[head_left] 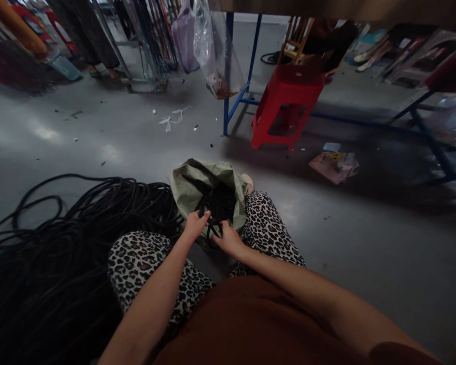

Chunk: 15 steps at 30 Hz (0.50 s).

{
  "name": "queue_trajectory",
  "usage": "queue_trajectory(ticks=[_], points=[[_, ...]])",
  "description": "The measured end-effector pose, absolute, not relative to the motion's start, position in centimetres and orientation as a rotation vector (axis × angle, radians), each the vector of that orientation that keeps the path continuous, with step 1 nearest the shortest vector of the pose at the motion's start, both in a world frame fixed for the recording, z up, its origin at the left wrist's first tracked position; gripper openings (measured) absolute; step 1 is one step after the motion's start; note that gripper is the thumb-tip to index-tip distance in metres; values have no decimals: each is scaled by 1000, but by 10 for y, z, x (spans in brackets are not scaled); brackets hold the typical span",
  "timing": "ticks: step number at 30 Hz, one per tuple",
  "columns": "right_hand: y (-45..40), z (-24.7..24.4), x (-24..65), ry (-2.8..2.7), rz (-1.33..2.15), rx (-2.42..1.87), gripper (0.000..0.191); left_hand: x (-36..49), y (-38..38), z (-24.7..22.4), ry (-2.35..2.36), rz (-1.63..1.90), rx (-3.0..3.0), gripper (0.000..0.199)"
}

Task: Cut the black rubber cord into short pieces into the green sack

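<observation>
Between my knees stands an open green woven sack (182,187) with black pieces (222,200) inside. Over its near edge, my left hand (196,223) is closed on a black cord, whose dark end sticks up past the fingers. Just to its right, my right hand (228,238) pinches the same kind of black cord, and a short bent stretch shows between the two hands. Whether both hold one piece cannot be made out. A large heap of black cord (79,228) lies on the floor to the left, reaching the sack's left side.
A red plastic stool (289,101) stands ahead, beside a blue-legged table (228,76). Clear plastic bags (216,61) hang at the table's left end. Further left are a metal rack (148,86) and a person's legs (95,40). A plastic packet (336,166) lies on the floor at right.
</observation>
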State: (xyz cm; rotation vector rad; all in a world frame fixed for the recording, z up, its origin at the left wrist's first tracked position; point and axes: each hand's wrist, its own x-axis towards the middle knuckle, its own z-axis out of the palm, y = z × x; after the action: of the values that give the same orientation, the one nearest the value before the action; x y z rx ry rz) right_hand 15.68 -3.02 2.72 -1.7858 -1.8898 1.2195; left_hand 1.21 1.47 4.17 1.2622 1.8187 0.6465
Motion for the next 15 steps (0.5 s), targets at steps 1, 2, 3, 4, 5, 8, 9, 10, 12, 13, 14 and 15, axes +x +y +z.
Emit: queue_trajectory(ticks=[1,2,3,4,5,8,9,10,12,13,14,15], points=[[-30,26,157,-1877,1219,-1809,49,13,14,41,1805,642,1267,32],[-29,25,158,-1864,1210,-1833,49,13,14,40,1789,634,1283,33],[-27,25,160,-1844,1206,-1859,47,13,14,39,1779,624,1313,34],[-24,24,163,-1814,1204,-1889,45,13,13,37,1774,614,1356,35],[-21,24,168,-1767,1219,-1924,41,12,13,35,1777,606,1406,35],[-9,29,184,-1520,1393,-2021,35,11,13,28,1800,601,1523,41],[-5,32,189,-1428,1472,-2021,35,11,13,26,1791,607,1543,43],[-2,37,194,-1333,1563,-1993,36,10,14,25,1773,619,1561,41],[3,45,202,-1143,1775,-1868,39,10,15,24,1727,652,1589,35],[4,49,204,-1054,1850,-1809,40,9,16,24,1712,665,1593,31],[4,51,205,-982,1896,-1753,41,9,17,24,1709,669,1586,28],[4,52,206,-927,1922,-1708,40,9,17,24,1723,668,1574,27]])
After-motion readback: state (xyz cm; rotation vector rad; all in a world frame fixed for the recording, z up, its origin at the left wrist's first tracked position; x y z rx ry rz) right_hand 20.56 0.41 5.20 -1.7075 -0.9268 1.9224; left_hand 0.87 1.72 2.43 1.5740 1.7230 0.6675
